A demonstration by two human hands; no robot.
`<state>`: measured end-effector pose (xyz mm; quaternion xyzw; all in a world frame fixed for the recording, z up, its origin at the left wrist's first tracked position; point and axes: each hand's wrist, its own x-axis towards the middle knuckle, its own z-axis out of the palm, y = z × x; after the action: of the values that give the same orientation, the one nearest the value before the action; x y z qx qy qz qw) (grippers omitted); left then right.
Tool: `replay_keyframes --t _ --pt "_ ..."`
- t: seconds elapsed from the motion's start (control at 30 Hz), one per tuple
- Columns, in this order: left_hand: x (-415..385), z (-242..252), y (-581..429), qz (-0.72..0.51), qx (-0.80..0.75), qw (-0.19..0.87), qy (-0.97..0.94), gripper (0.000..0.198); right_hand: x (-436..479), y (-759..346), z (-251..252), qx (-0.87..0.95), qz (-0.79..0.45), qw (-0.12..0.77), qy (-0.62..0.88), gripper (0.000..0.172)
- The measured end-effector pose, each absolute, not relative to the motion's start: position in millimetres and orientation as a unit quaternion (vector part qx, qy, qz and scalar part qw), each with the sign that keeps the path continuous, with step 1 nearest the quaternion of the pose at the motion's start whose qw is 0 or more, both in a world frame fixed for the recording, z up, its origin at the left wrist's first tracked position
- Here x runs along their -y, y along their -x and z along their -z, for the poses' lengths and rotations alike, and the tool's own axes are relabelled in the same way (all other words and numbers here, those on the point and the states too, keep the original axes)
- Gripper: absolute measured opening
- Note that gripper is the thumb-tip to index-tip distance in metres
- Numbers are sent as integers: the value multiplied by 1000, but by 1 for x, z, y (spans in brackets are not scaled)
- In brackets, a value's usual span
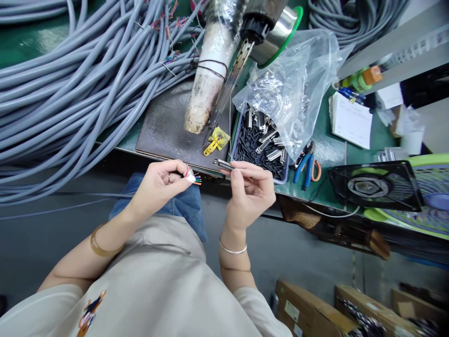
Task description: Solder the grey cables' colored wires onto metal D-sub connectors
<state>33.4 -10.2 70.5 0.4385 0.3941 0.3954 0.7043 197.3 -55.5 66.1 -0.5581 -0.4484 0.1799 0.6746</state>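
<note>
My left hand [164, 180] pinches the end of a cable, where a white wrapped part [191, 178] and several thin coloured wires [198, 179] stick out past the fingertips. To its right, my right hand [249, 187] holds a metal D-sub connector [223, 164] between thumb and fingers, its row of contacts showing. A gap separates the wire ends from the connector. Behind it stands a bin [287, 171] with black sleeves [245, 145] and more connectors [268, 135]. A yellow clip-like piece [213, 145] lies on the dark board [157, 126].
Grey cables [87, 79] cover the bench's left side. A wrapped white tube [206, 89] hangs over the board, near a solder spool [277, 37]. A plastic bag [298, 79] overlaps the bin. Pliers [308, 166], a fan [375, 186] and papers [351, 119] lie right; cardboard boxes [312, 311] stand below.
</note>
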Motion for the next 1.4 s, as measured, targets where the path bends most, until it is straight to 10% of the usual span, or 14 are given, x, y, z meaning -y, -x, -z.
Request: replay_keyframes --t 1.4 --pt "-22 -75 -54 -469 -403 630 -470 15 30 -197 -51 579 -142 614 517 13"
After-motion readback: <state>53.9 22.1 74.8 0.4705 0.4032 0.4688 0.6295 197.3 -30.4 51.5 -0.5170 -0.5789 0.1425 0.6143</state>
